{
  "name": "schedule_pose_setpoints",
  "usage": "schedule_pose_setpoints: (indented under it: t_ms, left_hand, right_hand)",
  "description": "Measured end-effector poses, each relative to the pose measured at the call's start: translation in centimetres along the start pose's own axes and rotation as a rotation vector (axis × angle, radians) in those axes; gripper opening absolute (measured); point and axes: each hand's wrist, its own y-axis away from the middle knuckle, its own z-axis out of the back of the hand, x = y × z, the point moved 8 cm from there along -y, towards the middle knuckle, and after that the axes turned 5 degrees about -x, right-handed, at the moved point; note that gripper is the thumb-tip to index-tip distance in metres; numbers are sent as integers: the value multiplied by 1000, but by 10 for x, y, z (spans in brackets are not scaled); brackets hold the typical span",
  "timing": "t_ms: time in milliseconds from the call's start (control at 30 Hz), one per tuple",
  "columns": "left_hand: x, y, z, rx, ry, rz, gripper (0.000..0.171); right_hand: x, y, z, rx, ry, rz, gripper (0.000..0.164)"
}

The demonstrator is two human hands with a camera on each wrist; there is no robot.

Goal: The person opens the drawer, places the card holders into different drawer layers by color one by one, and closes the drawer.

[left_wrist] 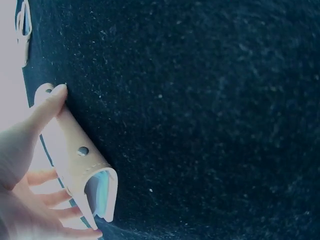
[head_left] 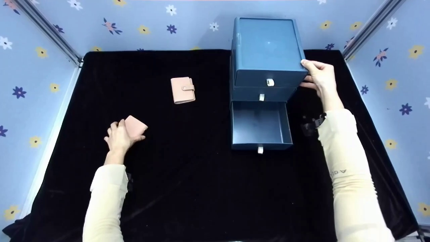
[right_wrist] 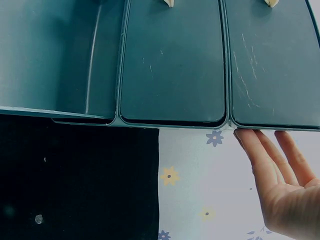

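Note:
In the head view my left hand point(head_left: 118, 136) holds a small pink wallet point(head_left: 135, 126) at the left of the black cloth. The left wrist view shows the thumb across the wallet's point(left_wrist: 75, 137) rounded spine, which has metal studs, and the fingers on its other side; bluish inner leaves show at its end. My right hand point(head_left: 320, 75) rests on the upper right corner of a blue drawer cabinet point(head_left: 268, 43), thumb on top. In the right wrist view its straight fingers point(right_wrist: 260, 155) touch the cabinet's side. The cabinet's bottom drawer point(head_left: 258, 122) is pulled out, with nothing inside.
A second pink wallet point(head_left: 181, 89), with a snapped strap, lies between the left hand and the cabinet. Two upper drawers are closed, each with a pale pull tab point(head_left: 270, 82). Flowered blue walls point(head_left: 188, 27) stand around the black cloth point(head_left: 188, 188).

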Motion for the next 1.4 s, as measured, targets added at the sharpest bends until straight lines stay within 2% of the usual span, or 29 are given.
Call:
schedule_pose_setpoints:
  t_ms: [133, 333, 533, 867, 1067, 1400]
  left_hand:
    - [1, 0, 0, 0, 3, 1, 98]
    - [-1, 1, 3, -36, 23, 3, 95]
    - [-9, 2, 9, -69, 20, 2, 92]
    - [-38, 8, 20, -96, 17, -25, 89]
    - [-59, 15, 23, -84, 13, -55, 88]
    - [-99, 29, 22, -98, 33, -144, 86]
  right_hand:
    - [1, 0, -1, 2, -3, 0, 39]
    - [1, -1, -2, 5, 3, 6, 41]
    - [1, -1, -3, 11, 0, 13, 41]
    - [1, 0, -2, 6, 5, 4, 41]
    - [1, 0, -1, 6, 4, 6, 41]
    - [0, 0, 0, 3, -3, 10, 39]
